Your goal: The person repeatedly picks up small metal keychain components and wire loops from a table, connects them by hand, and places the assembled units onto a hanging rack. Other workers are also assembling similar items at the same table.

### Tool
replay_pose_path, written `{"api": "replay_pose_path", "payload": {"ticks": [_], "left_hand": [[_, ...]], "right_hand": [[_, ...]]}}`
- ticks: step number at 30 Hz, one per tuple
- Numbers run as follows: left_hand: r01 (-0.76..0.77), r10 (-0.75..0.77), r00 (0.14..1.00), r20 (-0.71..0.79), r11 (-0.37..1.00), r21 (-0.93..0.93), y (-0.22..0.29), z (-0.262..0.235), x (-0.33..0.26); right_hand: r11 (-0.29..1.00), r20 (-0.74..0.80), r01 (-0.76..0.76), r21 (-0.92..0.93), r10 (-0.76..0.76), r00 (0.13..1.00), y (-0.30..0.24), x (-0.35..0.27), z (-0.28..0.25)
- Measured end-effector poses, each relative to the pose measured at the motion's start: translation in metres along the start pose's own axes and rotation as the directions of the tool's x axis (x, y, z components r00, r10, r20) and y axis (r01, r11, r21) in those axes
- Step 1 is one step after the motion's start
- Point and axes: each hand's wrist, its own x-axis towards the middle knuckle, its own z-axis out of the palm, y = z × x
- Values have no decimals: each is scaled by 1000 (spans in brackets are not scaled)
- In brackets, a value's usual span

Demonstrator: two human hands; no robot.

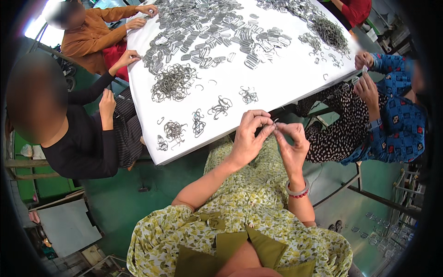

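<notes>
Just off the table's near edge, my left hand (251,136) and my right hand (292,144) meet fingertip to fingertip. Both are closed in a pinch on a small curved metal piece (276,121), mostly hidden by the fingers. Ahead of them on the white tabletop (286,78) lie small heaps of bent metal hooks: one heap (248,95) nearest my left hand, then another heap (220,107), a narrow one (198,123) and a rounder one (174,131) farther left. A larger hook pile (173,83) sits behind these.
Flat slotted metal plates (198,32) spread over the table's far half. Another hook pile (330,34) lies at the far right. Co-workers sit along both sides, one in a black top (83,138) at left, one in a blue patterned shirt (392,124) at right.
</notes>
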Motion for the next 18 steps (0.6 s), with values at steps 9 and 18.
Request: {"api": "replay_pose_path", "payload": {"ticks": [9,18], "left_hand": [[192,-105,959,264,924,-331,2,-8,8],[226,-152,932,330,953,-200,19,-23,0]], "right_hand": [[956,66,-237,171,229,971,22,78,-22],[868,347,248,-429,-95,933,197,224,116]]}}
